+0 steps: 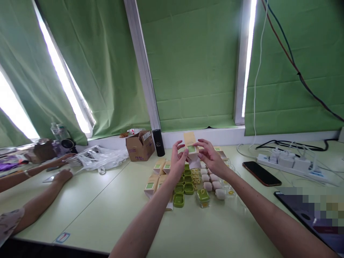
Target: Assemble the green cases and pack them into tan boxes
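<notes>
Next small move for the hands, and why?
I'd probably square up the kraft-and-white carton before reaching for the green-lidded clear container: the left hand and right hand are both on the carton, its tan panel juts above the fingers, and the container sits on the table, outside any carton.

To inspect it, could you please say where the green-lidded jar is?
In the head view, the jar stands right of centre, green trays to its left, white pieces to its right.
</notes>
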